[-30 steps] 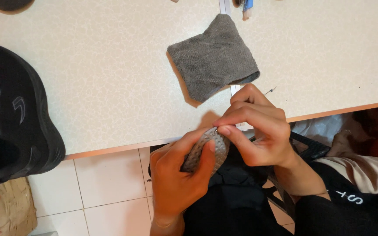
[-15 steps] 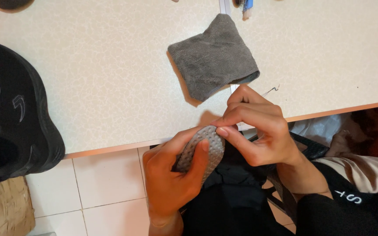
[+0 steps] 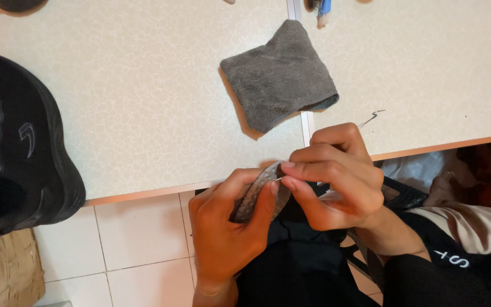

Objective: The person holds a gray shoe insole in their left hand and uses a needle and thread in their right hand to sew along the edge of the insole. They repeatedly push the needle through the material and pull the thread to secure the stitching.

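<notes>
The left hand (image 3: 228, 227) grips a grey patterned strip (image 3: 257, 193), thumb on top and fingers curled beneath, which seems meant to keep it steady and tilted up toward the other hand. The right hand (image 3: 336, 179) is closed in a pinch at the strip's upper end, at about 3 o'clock from the left thumb; a thin hooked needle (image 3: 370, 118) pokes out behind its knuckles toward 1 o'clock, so the pinch likely drives that tool. The strip sits just off the worktop (image 3: 143, 113) edge, above the lap. It looks narrow, curved and textured with a woven or dotted surface. A folded grey cloth (image 3: 279, 74) lies at 12 o'clock, and 1 black shoe (image 3: 12, 142) at 9 o'clock.
</notes>
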